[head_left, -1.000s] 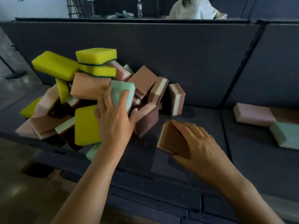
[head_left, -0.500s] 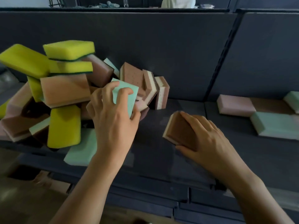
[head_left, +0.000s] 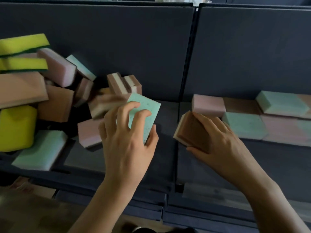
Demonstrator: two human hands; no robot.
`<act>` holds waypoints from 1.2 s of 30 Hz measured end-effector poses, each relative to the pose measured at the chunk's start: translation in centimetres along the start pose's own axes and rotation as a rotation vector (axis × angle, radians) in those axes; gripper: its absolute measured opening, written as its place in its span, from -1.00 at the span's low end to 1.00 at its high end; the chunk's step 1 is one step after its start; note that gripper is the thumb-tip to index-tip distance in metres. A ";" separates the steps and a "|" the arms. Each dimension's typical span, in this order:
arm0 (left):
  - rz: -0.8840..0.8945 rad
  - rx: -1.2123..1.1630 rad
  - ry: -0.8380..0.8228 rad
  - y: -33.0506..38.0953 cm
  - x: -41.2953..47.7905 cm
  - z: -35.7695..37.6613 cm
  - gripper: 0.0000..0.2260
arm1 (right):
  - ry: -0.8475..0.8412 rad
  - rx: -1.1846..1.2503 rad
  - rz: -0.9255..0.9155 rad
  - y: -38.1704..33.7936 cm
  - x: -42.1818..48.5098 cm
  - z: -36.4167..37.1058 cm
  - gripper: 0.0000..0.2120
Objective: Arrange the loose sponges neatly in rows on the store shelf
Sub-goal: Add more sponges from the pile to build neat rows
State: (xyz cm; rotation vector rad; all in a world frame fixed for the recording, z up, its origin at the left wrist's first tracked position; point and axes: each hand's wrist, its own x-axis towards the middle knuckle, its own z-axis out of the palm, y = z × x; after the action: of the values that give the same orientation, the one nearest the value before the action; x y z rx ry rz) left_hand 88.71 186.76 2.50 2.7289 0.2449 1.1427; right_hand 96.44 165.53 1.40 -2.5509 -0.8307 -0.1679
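My left hand (head_left: 127, 138) grips a mint-green sponge (head_left: 145, 110) just right of the loose pile, lifted above the dark shelf (head_left: 165, 158). My right hand (head_left: 217, 140) holds a brown sponge (head_left: 190, 130) with a pale layer, tilted over the shelf beside the laid rows. The pile (head_left: 55, 91) at the left mixes yellow, pink, brown and mint sponges at all angles. At the right, pink, brown and mint sponges (head_left: 249, 123) lie flat in rows.
A dark back panel (head_left: 134, 39) rises behind the shelf, with a vertical seam (head_left: 186, 64) between two sections. One mint sponge (head_left: 40, 148) overhangs the shelf's front edge at the left. Lower shelf fronts and floor show below.
Both hands have moved right, carrying their sponges. The mint sponge has come out of the pile, and the brown sponge is now close to the laid rows. Pile sponges have shifted.
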 end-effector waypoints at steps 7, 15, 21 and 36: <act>0.033 -0.113 -0.162 5.1 -1.8 3.1 -0.70 | 0.020 -0.037 0.035 4.5 -2.7 -2.3 -0.16; 0.044 -0.151 -0.331 9.4 -4.4 6.0 -0.68 | 0.014 -0.063 0.071 8.0 -5.0 -4.3 -0.17; 0.019 -0.137 -0.382 11.2 -5.4 7.0 -0.66 | -0.015 -0.076 0.064 9.6 -6.0 -5.2 -0.16; 0.161 -0.219 -0.382 14.9 -5.1 6.6 -0.52 | -0.016 -0.102 -0.020 11.4 -6.8 -7.0 -0.16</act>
State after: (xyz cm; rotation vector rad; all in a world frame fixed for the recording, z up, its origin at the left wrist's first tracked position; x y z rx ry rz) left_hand 91.13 170.59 -2.25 2.7317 -0.1447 0.6126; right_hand 97.74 150.59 1.69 -2.6423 -0.8753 -0.2004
